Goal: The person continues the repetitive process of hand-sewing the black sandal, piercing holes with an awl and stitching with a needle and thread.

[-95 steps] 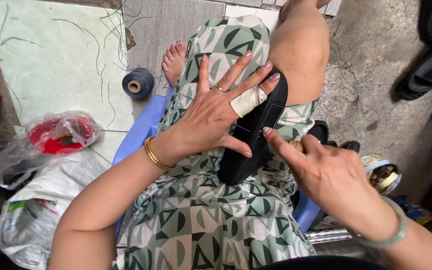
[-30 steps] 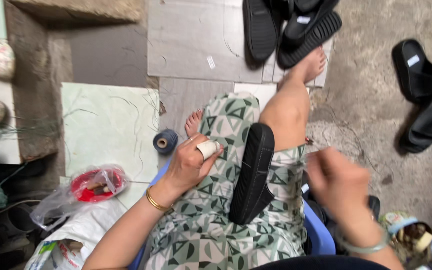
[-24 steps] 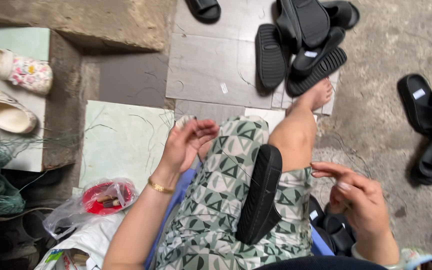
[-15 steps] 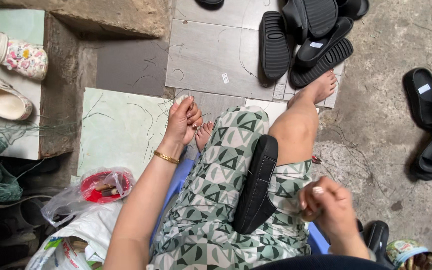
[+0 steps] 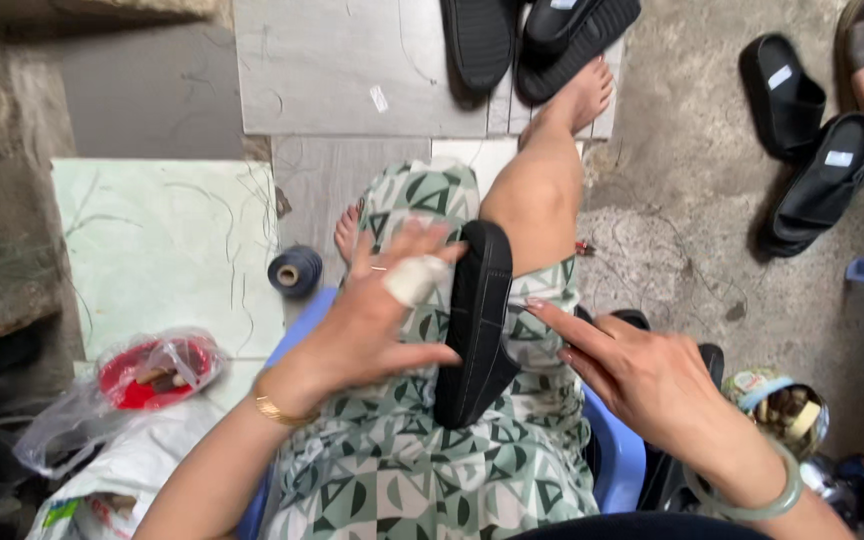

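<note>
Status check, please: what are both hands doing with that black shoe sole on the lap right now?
Left hand open, fingers spread, against the black sole. Right hand open, fingertips pointing at the sole's edge. Sole rests on the lap, nothing blocking it.

One head-worn camera looks steeply down, close over the lap [image 5: 422, 470]; floor [image 5: 352, 70] beyond.

A dark blue thread spool [image 5: 295, 271] stands on the pale green tile [image 5: 152, 250]. A red bowl in a clear plastic bag [image 5: 152, 368] lies nearby. Black sandals [image 5: 807, 150] sit apart on concrete, others [image 5: 532, 35] ahead.
</note>
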